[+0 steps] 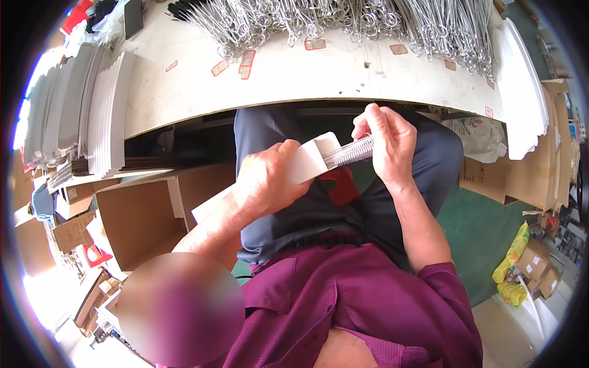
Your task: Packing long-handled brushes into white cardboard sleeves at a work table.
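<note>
My left hand grips a white box; my right hand pinches metal pieces (bundled) at its open edge, below the table's rim.

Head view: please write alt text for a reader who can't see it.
Seated at a white worktable, a person holds a small white carton in the left hand while the right hand grips a bundle of thin metal wire pieces at its open end. Heaped metal wire pieces cover the table's far side, flat white cartons stacked to the left.
</note>
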`<action>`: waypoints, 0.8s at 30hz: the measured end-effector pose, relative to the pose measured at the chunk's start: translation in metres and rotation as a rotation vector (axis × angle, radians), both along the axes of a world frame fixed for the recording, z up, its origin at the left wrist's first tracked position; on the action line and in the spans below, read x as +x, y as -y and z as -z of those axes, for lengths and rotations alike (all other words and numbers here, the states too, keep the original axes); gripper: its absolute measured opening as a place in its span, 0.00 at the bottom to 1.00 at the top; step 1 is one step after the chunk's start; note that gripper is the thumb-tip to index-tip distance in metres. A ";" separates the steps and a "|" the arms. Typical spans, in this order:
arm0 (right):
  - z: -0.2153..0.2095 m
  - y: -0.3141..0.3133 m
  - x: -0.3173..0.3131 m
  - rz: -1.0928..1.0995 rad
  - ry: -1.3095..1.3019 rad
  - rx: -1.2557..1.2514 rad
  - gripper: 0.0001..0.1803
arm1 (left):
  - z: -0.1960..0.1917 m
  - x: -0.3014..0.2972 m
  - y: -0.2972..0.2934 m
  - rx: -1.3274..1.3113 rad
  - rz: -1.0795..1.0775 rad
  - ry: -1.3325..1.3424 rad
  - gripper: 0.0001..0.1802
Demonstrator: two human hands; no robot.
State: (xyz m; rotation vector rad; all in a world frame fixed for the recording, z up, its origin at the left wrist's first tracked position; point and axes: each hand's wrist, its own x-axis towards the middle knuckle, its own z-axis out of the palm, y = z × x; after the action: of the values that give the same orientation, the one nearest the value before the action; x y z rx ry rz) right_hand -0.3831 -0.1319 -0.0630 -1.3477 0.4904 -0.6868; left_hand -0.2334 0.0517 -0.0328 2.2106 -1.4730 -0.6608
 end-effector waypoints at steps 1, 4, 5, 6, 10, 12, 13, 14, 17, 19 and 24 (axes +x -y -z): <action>-0.001 0.001 0.004 0.046 -0.014 0.009 0.15 | 0.002 -0.003 0.000 -0.018 0.022 0.040 0.26; -0.005 0.000 0.012 0.096 -0.055 -0.002 0.16 | 0.008 -0.013 0.000 -0.085 0.066 0.085 0.26; -0.005 -0.002 0.015 0.097 -0.042 0.000 0.15 | 0.007 -0.013 0.002 -0.088 0.046 0.101 0.25; -0.005 -0.003 0.017 0.097 -0.028 0.003 0.15 | 0.006 -0.012 0.004 -0.087 0.044 0.101 0.25; -0.001 -0.020 0.014 0.097 -0.052 -0.018 0.10 | 0.011 -0.009 0.006 -0.074 -0.028 0.147 0.25; 0.006 -0.033 0.014 0.062 -0.011 0.049 0.09 | 0.012 -0.009 0.006 -0.068 -0.057 0.150 0.24; 0.010 -0.036 0.013 0.051 -0.003 0.024 0.09 | 0.012 -0.009 0.005 -0.055 -0.055 0.153 0.24; 0.013 -0.038 0.012 0.041 0.005 -0.002 0.10 | 0.012 -0.009 0.005 -0.042 -0.054 0.157 0.24; 0.014 -0.045 0.010 0.024 -0.029 0.149 0.13 | 0.015 -0.015 0.003 -0.106 -0.041 0.166 0.26; 0.013 -0.049 0.012 0.003 -0.037 0.087 0.15 | 0.017 -0.017 0.003 -0.102 -0.043 0.153 0.26; 0.013 -0.043 0.010 -0.080 -0.061 -0.062 0.20 | 0.016 -0.017 0.001 -0.110 -0.050 0.147 0.29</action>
State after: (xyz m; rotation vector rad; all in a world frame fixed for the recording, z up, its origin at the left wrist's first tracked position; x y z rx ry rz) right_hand -0.3735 -0.0890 -0.0757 -1.4430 0.4644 -0.6001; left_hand -0.2502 0.0507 -0.0489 2.2425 -1.4812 -0.3986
